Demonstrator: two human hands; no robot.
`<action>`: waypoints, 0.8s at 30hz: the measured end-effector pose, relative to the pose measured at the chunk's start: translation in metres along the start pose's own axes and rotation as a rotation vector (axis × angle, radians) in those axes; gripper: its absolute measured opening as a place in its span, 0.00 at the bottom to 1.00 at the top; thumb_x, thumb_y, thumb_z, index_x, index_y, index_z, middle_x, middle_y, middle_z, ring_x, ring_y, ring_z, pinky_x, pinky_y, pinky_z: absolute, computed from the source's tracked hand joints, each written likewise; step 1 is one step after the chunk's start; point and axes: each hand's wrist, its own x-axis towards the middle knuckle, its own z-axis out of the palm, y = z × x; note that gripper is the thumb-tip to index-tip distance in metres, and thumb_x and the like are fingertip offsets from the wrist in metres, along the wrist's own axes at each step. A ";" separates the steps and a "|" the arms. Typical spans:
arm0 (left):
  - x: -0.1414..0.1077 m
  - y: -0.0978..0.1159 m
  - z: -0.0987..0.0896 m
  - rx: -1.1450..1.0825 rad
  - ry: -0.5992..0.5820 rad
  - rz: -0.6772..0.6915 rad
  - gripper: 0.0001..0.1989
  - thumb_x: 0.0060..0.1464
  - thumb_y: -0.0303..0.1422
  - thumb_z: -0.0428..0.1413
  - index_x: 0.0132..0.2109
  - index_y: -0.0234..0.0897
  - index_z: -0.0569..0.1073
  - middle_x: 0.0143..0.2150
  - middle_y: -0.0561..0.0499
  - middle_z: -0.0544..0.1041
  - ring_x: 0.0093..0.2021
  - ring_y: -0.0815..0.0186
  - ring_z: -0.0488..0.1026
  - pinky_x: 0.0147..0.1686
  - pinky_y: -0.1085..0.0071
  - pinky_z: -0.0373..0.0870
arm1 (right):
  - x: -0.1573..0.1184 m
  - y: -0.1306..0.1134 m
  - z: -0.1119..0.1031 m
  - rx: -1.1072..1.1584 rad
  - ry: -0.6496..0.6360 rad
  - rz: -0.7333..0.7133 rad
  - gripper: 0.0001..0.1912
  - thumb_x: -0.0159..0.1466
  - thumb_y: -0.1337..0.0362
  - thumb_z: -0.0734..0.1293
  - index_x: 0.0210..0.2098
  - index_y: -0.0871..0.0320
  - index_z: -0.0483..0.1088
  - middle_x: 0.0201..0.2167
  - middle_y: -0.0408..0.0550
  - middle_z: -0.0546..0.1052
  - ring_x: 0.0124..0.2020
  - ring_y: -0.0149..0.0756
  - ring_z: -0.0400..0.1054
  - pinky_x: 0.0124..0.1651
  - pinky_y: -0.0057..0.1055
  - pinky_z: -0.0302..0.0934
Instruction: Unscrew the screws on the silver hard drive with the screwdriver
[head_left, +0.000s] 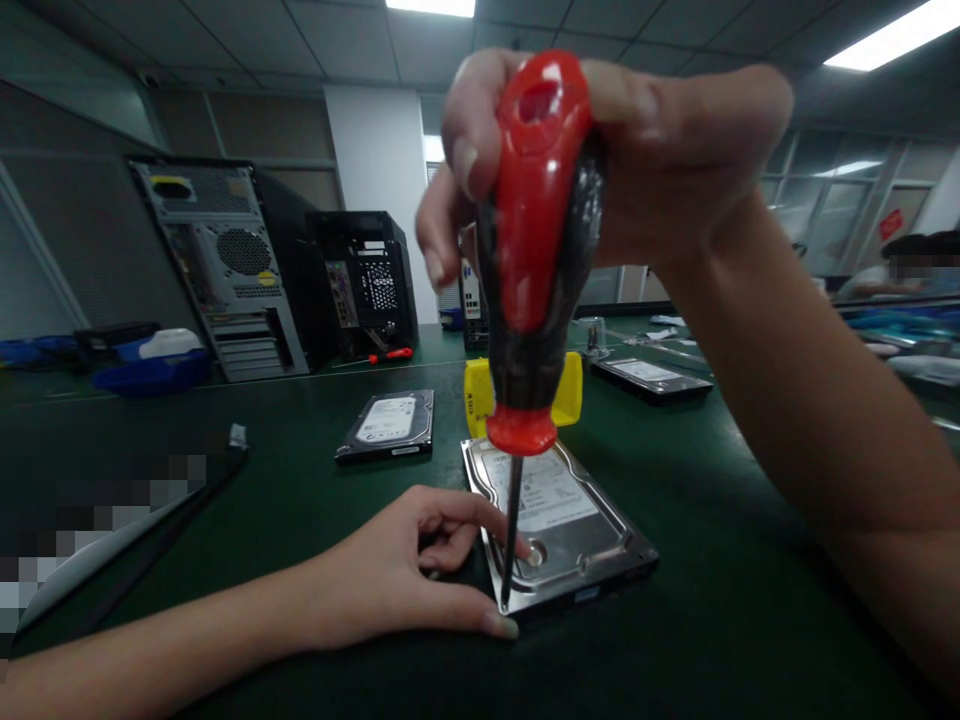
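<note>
A red and black screwdriver (534,260) stands nearly upright, its handle close to the camera. My right hand (645,150) is closed around the top of that handle. The shaft's tip meets the near left corner of a silver hard drive (592,545), which lies flat with its label up. On the drive's left side, my left hand (420,570) steadies it. The index finger reaches onto the top cover behind the shaft, while the thumb presses by the near corner. The other fingers are curled in. A yellow plastic piece (568,390) stands just behind the drive, partly hidden by the screwdriver.
Two more hard drives lie on the green table, one at left (390,425) and one at right (649,378). Computer cases (225,270) stand at the back left, with a second screwdriver (390,355) before them. A blue tray (150,372) sits far left. A person (892,275) is at right.
</note>
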 end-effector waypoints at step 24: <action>0.003 -0.005 0.002 -0.024 -0.003 0.084 0.18 0.44 0.36 0.67 0.45 0.42 0.76 0.22 0.64 0.51 0.23 0.72 0.49 0.24 0.75 0.46 | 0.020 0.009 0.012 -0.059 0.193 -0.182 0.28 0.61 0.73 0.27 0.28 0.66 0.53 0.20 0.38 0.63 0.26 0.16 0.67 0.39 0.19 0.62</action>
